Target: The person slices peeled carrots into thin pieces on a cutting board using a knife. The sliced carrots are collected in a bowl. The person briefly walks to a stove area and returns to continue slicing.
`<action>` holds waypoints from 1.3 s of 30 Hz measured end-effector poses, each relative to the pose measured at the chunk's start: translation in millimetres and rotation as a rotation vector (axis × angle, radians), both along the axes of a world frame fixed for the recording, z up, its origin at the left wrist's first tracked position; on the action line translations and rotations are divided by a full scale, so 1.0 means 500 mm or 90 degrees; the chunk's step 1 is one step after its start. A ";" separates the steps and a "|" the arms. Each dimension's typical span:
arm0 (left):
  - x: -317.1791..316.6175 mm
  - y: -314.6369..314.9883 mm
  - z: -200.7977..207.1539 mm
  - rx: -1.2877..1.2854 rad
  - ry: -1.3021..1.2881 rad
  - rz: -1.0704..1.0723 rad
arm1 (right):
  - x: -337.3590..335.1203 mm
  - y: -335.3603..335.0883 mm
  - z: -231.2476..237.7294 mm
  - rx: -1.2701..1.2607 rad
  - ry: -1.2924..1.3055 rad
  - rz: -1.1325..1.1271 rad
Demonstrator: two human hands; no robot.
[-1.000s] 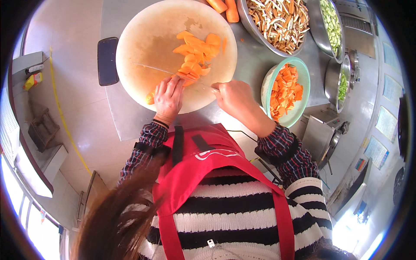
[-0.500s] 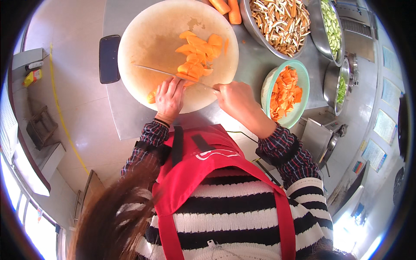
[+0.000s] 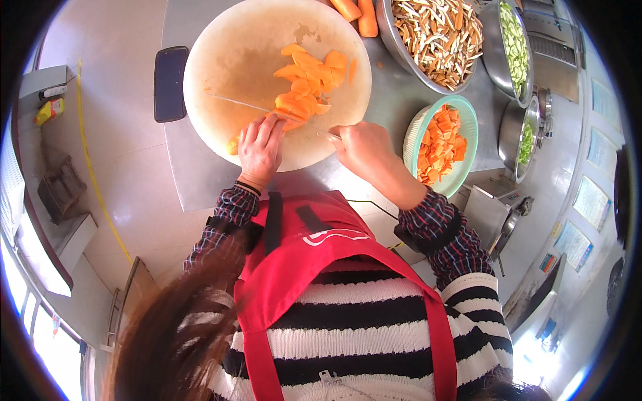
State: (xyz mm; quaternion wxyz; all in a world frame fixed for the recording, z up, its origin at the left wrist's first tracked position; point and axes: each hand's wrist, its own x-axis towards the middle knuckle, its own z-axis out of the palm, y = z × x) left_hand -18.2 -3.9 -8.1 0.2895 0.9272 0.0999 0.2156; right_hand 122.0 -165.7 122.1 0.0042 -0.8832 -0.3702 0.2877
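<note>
Nearest the camera hang dark hair and a red apron over a black-and-white striped top, with plaid cuffs at both wrists. Just beyond, the left hand lies palm down on the near edge of a round pale cutting board, its fingers together and curled, pressing down on a piece of carrot whose orange end shows at the hand's left side. To its right, the right hand is closed in a fist on the handle of a knife; the thin blade runs left and away across the board, passing just beyond the left hand's fingertips. Beyond the blade, on the right half of the board, lies a heap of cut carrot slices, touching one another. The board rests on a grey metal table. A dark phone lies flat on the table just left of the board. Right of the right hand stands a pale green bowl filled with orange carrot pieces. Farther off, two whole carrots lie at the board's far edge, beside a large metal bowl of pale sliced strips, and farther right sit metal bowls of green slices.
</note>
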 end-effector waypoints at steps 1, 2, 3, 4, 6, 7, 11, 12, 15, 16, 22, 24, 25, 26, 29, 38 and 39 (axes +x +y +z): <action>0.000 -0.001 -0.001 0.001 0.004 0.000 | -0.001 -0.004 0.008 -0.027 0.000 0.006; 0.000 -0.001 -0.002 0.001 0.002 -0.001 | -0.005 -0.003 0.007 -0.022 -0.014 0.016; -0.001 -0.001 -0.002 -0.005 0.011 -0.003 | -0.009 0.005 -0.004 -0.040 -0.021 0.012; -0.002 -0.002 -0.003 0.004 0.012 -0.001 | -0.016 0.019 -0.025 -0.028 -0.041 0.014; -0.005 -0.003 -0.005 0.008 0.038 0.004 | -0.026 0.046 -0.071 -0.008 -0.069 0.022; -0.006 -0.003 -0.006 0.004 0.020 0.004 | -0.029 0.063 -0.094 0.000 -0.078 0.029; -0.008 -0.002 -0.006 -0.015 -0.015 0.008 | -0.009 0.057 -0.089 0.018 -0.037 0.025; -0.004 -0.001 -0.008 -0.021 -0.004 0.019 | -0.007 0.045 -0.070 0.068 -0.035 0.026; -0.006 -0.001 -0.009 0.004 -0.016 0.023 | -0.014 0.003 -0.005 0.056 -0.010 0.008; -0.006 -0.001 -0.009 0.002 -0.017 0.020 | -0.017 0.001 0.000 -0.011 -0.013 -0.001; -0.010 0.001 -0.012 0.005 0.009 0.008 | -0.033 0.070 -0.100 -0.011 -0.078 0.042; -0.012 0.003 -0.010 -0.003 0.015 0.002 | -0.021 0.072 -0.110 0.072 -0.068 0.045; -0.017 0.001 -0.008 0.007 0.000 0.006 | -0.016 0.064 -0.101 0.033 -0.042 0.025; -0.017 0.001 -0.007 0.014 -0.008 0.020 | -0.009 0.052 -0.085 0.030 -0.036 0.035; -0.017 0.001 -0.006 0.010 -0.006 0.033 | -0.010 0.012 -0.019 0.074 -0.022 0.020; -0.018 0.004 -0.008 0.010 -0.008 0.026 | -0.035 0.070 -0.116 0.001 -0.098 0.046; -0.018 0.004 -0.009 0.006 -0.007 0.021 | -0.031 0.072 -0.117 0.010 -0.072 0.041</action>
